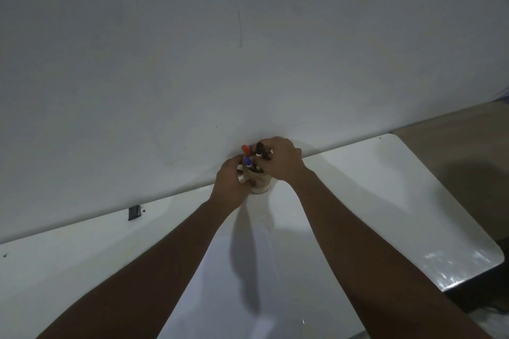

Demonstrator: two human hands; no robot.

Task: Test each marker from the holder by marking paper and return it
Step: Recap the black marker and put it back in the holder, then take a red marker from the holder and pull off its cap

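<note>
- Holder (260, 183) stood at the far edge of the white surface (385, 187), against the wall (248, 49), directly ahead of us.
- Markers stood upright in it, long axes near vertical and caps up: a red-capped marker (245, 150), a blue-capped marker (247, 161) and dark-capped markers (259, 149).
- We had the left hand (230, 186) wrapped around the near left side of the holder; its fingers were curled against the wall of the holder, apparently steadying it.
- We had the right hand (279, 160) over the holder mouth from the right; its fingers were closed among the dark-capped markers. Which single marker they gripped, we could not tell, as the hand covered the barrels.
- The dark-capped markers lay directly under the right fingers; the red and blue caps stood just beside them, toward the left hand. The right hand was therefore the nearer hand for extraction.
- We judged the coming move to be a straight upward pull along the marker axis, with the left hand restraining the holder.
- A sheet of paper (248, 283) lay on the surface between our forearms, nearer to us than the holder; no marks were visible on it.
- A small dark object (134, 212) sat at the wall line, well apart to the left.
</note>
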